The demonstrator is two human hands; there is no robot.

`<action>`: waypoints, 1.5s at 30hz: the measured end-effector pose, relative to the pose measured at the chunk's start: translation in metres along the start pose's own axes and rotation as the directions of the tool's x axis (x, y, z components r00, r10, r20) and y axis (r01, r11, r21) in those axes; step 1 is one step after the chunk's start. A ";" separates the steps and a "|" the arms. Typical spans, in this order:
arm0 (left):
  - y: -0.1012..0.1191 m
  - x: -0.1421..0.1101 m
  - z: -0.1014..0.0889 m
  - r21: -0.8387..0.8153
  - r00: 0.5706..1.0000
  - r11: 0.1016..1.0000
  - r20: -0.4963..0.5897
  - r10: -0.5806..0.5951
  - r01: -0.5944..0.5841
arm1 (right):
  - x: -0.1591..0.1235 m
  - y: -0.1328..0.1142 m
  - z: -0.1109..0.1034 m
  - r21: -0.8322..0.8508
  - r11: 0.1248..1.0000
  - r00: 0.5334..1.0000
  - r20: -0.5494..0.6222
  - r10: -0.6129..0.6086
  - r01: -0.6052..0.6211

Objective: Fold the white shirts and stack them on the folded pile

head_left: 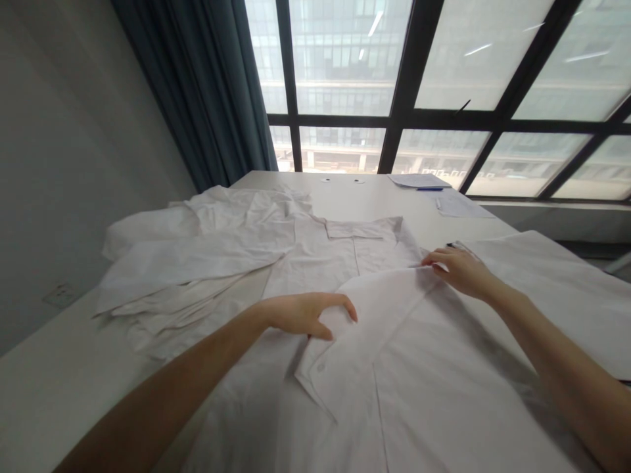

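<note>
A white long-sleeved button-front coat or shirt (pixel 315 263) lies spread on the table, its collar (pixel 362 228) towards the far side. Its front panel (pixel 365 335) is folded back over the middle, with a small button (pixel 321 366) showing near the flap's corner. My right hand (pixel 461 272) grips the panel's upper edge between fingers and thumb. My left hand (pixel 300 314) rests on the cloth beside the flap, fingers arched and apart. A sleeve (pixel 187 263) lies bunched and layered at the left; more white cloth (pixel 552 289) spreads out right.
The white table (pixel 64 387) runs along a grey wall with a wall socket (pixel 62 295) at the left. Sheets of paper (pixel 419 180) and a blue pen (pixel 428 188) lie at the far end, with two small round discs (pixel 342 180). Behind stand a dark curtain (pixel 197 85) and a large window (pixel 394 66).
</note>
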State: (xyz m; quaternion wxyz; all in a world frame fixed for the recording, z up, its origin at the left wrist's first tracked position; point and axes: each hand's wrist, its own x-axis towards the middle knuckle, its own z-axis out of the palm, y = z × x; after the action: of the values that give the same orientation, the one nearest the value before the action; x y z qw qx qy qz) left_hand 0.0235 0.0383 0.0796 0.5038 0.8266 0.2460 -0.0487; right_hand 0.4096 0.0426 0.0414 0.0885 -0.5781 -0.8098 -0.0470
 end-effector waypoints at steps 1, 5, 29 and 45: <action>0.001 -0.001 -0.001 -0.077 0.996 0.996 0.081 0.044 -0.037 | 0.001 -0.006 -0.001 0.066 0.996 0.999 0.006 -0.052 0.051; 0.002 -0.006 -0.005 -0.263 0.945 0.964 0.304 0.120 -0.037 | 0.004 -0.023 0.000 0.238 0.963 0.990 0.034 -0.136 0.124; -0.003 0.017 0.025 0.165 0.930 0.972 -0.300 0.214 -0.170 | 0.084 0.005 0.037 0.133 0.991 0.993 -0.112 0.021 -0.006; -0.021 0.019 0.031 0.453 0.917 0.872 -0.398 0.013 0.185 | 0.123 -0.012 0.048 -0.074 0.968 0.942 -0.257 0.216 -0.242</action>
State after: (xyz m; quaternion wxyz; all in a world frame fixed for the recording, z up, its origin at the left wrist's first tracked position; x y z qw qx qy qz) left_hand 0.0358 0.0262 0.0418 0.2205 0.9066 0.3583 0.0338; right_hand 0.3552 0.1609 0.0194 0.1630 -0.6617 -0.7163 -0.1502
